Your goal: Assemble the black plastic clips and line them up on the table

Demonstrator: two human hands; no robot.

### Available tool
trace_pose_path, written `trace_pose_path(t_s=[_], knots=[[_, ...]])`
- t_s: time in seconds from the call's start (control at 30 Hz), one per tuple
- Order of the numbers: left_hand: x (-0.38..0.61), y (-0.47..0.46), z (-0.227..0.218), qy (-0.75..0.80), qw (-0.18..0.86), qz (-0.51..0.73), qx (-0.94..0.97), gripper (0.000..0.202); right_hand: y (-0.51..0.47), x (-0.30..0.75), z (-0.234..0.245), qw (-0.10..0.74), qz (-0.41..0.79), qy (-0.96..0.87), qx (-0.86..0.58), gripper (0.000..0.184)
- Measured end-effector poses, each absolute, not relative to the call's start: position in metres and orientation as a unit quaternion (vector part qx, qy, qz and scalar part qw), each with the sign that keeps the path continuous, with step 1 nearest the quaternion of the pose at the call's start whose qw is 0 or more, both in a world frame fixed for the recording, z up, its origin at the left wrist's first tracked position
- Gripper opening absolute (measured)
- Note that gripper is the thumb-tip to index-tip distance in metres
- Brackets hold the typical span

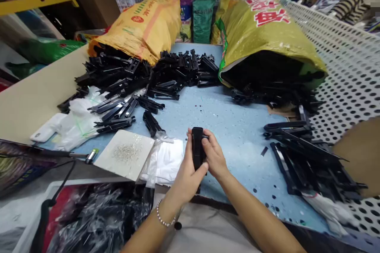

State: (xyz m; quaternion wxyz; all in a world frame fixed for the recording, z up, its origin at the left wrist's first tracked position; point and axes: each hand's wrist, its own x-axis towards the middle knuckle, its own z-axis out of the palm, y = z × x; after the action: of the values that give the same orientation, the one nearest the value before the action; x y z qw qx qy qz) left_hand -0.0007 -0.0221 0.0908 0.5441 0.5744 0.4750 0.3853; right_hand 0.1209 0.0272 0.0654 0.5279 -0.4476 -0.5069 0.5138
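A long black plastic part (197,148) is held upright between both hands over the front of the blue tabletop (231,126). My left hand (188,172) wraps its left side, thumb across the lower end. On the other side my right hand (214,152) grips it near the top with thumb and fingers. To the left lie a white square board (115,158) with a heap of tiny metal pieces (127,152) and a clear bag with white sheets (168,158). Just behind them rests a black part (152,123).
Black parts (118,79) pile up at the back left by an orange sack (145,23). A yellow-green sack (267,43) spills more at the right. Another heap (308,162) lies near the perforated white panel (347,63). A screwdriver-like tool (92,155) sits at the left edge.
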Motion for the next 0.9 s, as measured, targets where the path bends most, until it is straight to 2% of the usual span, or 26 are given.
trace_pose_path(t_s=[0.13,0.27,0.33,0.4,0.47,0.53,0.63,0.7,0.77,0.83,0.9], knots=[[-0.006,-0.021,0.094,0.497,0.527,0.363,0.586,0.079,0.028,0.153,0.057,0.521,0.363,-0.620,-0.460,0.033],[-0.001,-0.026,0.101,0.486,0.523,0.345,0.609,0.082,0.032,0.167,0.052,0.476,0.237,-0.718,-0.450,0.029],[0.004,-0.027,0.101,0.491,0.513,0.333,0.621,0.083,0.032,0.163,0.052,0.473,0.257,-0.712,-0.451,0.033],[0.007,-0.023,0.098,0.503,0.497,0.333,0.624,0.085,0.032,0.159,0.052,0.471,0.347,-0.657,-0.476,0.037],[0.005,-0.015,0.093,0.514,0.499,0.351,0.603,0.083,0.030,0.157,0.054,0.435,0.458,-0.594,-0.498,0.040],[0.000,-0.005,0.088,0.530,0.524,0.380,0.548,0.081,0.023,0.158,0.056,0.376,0.509,-0.588,-0.504,0.043],[-0.008,0.006,0.084,0.546,0.577,0.411,0.446,0.081,0.002,0.159,0.055,0.303,0.400,-0.728,-0.467,0.040],[-0.010,0.009,0.083,0.533,0.607,0.420,0.413,0.080,-0.013,0.156,0.050,0.284,0.276,-0.816,-0.421,0.036],[-0.009,0.009,0.078,0.518,0.607,0.437,0.415,0.076,-0.020,0.153,0.045,0.275,0.207,-0.845,-0.409,0.035],[-0.009,0.009,0.069,0.522,0.581,0.458,0.425,0.070,-0.015,0.155,0.047,0.240,0.231,-0.836,-0.436,0.036],[-0.009,0.010,0.054,0.539,0.564,0.460,0.424,0.062,0.005,0.159,0.060,0.203,0.304,-0.801,-0.474,0.038]])
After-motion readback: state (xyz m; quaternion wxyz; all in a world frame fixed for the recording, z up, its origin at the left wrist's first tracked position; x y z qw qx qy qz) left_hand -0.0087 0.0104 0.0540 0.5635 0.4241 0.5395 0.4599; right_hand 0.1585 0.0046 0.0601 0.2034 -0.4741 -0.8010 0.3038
